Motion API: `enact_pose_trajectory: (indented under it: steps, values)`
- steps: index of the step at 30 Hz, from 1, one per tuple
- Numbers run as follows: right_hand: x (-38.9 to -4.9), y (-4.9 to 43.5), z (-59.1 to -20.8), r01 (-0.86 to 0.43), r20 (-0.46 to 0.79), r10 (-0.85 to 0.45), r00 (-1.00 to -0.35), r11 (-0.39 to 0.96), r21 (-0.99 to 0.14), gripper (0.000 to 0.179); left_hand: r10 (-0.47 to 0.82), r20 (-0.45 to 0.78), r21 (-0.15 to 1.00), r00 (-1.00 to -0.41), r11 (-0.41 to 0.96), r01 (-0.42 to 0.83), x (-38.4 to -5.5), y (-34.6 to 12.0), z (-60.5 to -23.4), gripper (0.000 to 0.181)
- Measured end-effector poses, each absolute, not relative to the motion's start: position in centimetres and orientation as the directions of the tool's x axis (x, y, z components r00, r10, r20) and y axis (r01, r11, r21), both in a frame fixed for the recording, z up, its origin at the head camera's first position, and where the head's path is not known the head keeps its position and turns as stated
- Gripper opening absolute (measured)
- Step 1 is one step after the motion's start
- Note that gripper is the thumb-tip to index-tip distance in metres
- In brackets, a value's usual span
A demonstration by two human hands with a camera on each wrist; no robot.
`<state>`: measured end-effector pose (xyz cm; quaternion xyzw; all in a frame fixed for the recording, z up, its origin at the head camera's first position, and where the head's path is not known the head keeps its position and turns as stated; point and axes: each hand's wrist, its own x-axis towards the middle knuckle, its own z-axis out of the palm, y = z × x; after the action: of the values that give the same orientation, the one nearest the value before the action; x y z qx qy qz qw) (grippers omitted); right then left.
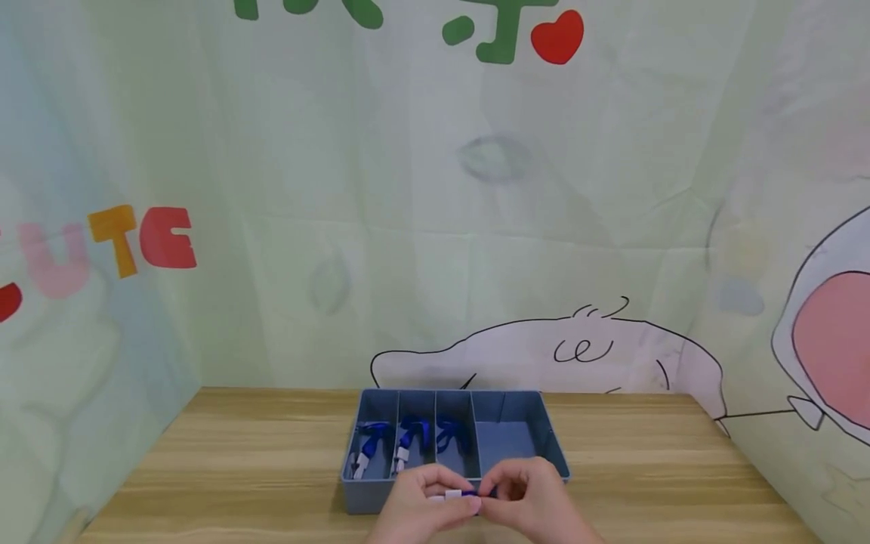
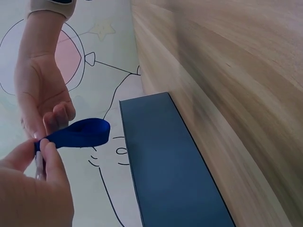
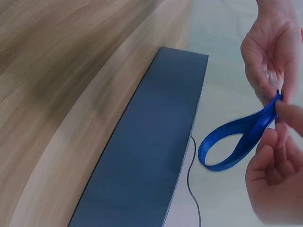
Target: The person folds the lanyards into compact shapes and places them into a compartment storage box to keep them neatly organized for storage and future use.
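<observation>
Both hands meet in front of a blue-grey divided box [image 1: 390, 496], at its near side, holding a blue strap [image 3: 227, 163] with a white end piece [image 1: 453, 495]. Thumb and fingers of the left hand [image 1: 424, 506] pinch the strap beside the white piece. Close against them, the right hand [image 1: 533, 499] pinches the blue band with thumb and forefinger; its other fingers are curled. Below the pinch, the band hangs out as a folded loop, seen in both wrist views. Fingers hide part of the white end.
Inside the box's narrow compartments lie more blue straps [image 1: 372, 442], some with white ends. A wider compartment [image 1: 506, 438] fills its right side. The box stands on a wood-grain table [image 1: 238, 461], with a printed cloth [image 1: 421, 227] hanging behind and at both sides.
</observation>
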<state>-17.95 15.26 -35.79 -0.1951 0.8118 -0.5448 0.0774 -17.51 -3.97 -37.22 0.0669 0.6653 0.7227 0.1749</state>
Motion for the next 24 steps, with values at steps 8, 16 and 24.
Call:
enact_pose_trajectory:
  steps: [8,16,24]
  values:
    - [-18.7,18.1,-35.3,-0.399,0.213,-0.642,-0.737,0.158,-0.903,0.016,0.360,-0.158,0.986,-0.919,0.012,-0.165,-17.5,-4.2,-37.0,0.018]
    - [-19.0,19.8,-36.4,-0.320,0.054,-0.610,-0.790,0.336,-0.886,0.040,0.353,-0.179,0.982,-0.918,0.006,-0.189,-17.6,-4.4,-36.8,0.017]
    - [-19.2,19.7,-38.0,-0.310,0.097,-0.491,-0.866,0.374,-0.874,0.017,0.350,-0.236,0.959,-0.907,-0.070,-0.276,-17.5,-4.0,-36.6,0.016]
